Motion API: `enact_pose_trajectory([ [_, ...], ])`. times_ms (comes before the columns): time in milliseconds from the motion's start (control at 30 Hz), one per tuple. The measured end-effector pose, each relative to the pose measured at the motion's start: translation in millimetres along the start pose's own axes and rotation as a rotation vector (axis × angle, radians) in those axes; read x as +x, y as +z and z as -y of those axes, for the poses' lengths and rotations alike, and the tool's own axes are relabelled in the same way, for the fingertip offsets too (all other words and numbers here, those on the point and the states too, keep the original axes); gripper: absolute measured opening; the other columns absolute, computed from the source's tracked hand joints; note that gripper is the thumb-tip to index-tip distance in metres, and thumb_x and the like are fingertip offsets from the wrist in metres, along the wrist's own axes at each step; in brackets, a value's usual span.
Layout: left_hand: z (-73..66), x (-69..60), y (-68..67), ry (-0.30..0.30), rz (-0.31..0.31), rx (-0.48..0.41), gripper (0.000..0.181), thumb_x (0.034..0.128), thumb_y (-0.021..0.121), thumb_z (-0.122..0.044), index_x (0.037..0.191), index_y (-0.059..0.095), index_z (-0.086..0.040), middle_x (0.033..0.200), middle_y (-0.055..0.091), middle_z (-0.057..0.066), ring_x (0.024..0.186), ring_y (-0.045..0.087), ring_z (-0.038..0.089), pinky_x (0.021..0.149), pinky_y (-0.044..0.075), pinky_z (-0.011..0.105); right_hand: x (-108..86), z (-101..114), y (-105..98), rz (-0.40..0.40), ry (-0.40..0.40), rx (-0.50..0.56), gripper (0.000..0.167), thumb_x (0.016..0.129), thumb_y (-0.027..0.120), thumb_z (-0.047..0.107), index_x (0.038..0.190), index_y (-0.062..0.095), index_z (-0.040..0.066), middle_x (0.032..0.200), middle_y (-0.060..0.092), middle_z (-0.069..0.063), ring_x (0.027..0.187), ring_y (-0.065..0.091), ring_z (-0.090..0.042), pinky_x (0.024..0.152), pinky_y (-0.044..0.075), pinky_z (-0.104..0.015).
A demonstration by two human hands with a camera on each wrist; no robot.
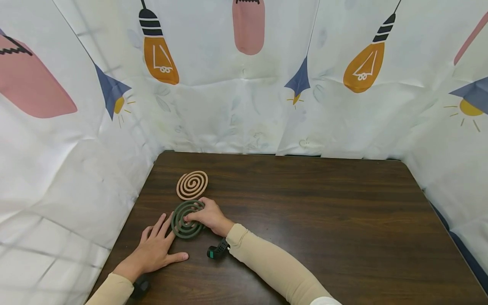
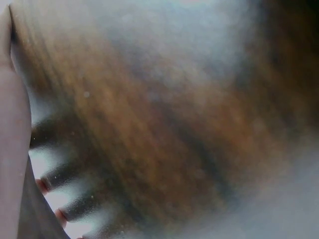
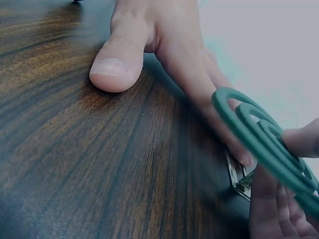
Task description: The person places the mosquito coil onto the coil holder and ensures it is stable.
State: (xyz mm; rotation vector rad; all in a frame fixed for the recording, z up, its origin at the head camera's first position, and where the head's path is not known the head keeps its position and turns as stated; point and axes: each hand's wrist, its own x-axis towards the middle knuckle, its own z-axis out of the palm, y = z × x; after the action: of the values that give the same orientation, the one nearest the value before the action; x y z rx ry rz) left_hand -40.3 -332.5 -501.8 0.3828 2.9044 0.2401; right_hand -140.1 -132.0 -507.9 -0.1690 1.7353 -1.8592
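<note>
My right hand (image 1: 211, 216) pinches a green mosquito coil (image 1: 176, 221) with the thumb on top and fingers beneath. In the right wrist view that coil (image 3: 239, 124) is tilted, raised off the table. My left hand (image 1: 154, 250) lies on the tabletop with straight, spread fingers, its fingertips beside the coil's left edge. Under the coil, at those fingertips, a small shiny metal piece (image 3: 238, 174) shows, mostly hidden. A tan mosquito coil (image 1: 192, 185) lies flat just beyond the green one. The left wrist view is blurred and shows mainly wood and part of the hand.
The dark wooden table (image 1: 324, 220) extends far to the right of both hands. A patterned white cloth (image 1: 228, 114) hangs along the back and sides. Black wrist devices (image 1: 218, 250) sit at both wrists.
</note>
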Motion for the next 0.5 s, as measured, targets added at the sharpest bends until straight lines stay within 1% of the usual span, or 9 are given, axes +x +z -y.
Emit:
enact_pose_trajectory([
  [67, 0.0, 0.1, 0.1, 0.0, 0.002, 0.0, 0.108, 0.0836, 0.059, -0.083, 0.162, 0.036, -0.013, 0.171, 0.018, 0.021, 0.156, 0.016, 0.048, 0.107, 0.029, 0.072, -0.8, 1.0, -0.2, 0.006, 0.001, 0.004, 0.031, 0.083, 0.084, 0.008, 0.105, 0.063, 0.009, 0.088, 0.068, 0.0, 0.064, 0.067, -0.013, 0.062, 0.06, -0.028],
  [233, -0.1, 0.1, 0.4, 0.0, 0.003, -0.004, 0.108, 0.0835, 0.059, -0.083, 0.163, 0.036, -0.013, 0.171, 0.017, 0.021, 0.157, 0.015, 0.048, 0.108, 0.028, 0.072, -3.3, 3.0, 0.7, 0.009, -0.007, 0.006, 0.032, 0.084, 0.083, 0.008, 0.11, 0.065, 0.011, 0.091, 0.067, 0.002, 0.065, 0.067, -0.012, 0.062, 0.059, -0.027],
  [500, -0.4, -0.3, 0.3, -0.004, 0.003, -0.015, 0.109, 0.0832, 0.059, -0.083, 0.163, 0.035, -0.013, 0.171, 0.018, 0.021, 0.157, 0.014, 0.047, 0.108, 0.027, 0.071, -3.8, -0.2, 3.6, -0.019, -0.014, 0.003, 0.03, 0.084, 0.083, 0.009, 0.109, 0.067, 0.012, 0.089, 0.068, 0.002, 0.065, 0.066, -0.012, 0.061, 0.058, -0.027],
])
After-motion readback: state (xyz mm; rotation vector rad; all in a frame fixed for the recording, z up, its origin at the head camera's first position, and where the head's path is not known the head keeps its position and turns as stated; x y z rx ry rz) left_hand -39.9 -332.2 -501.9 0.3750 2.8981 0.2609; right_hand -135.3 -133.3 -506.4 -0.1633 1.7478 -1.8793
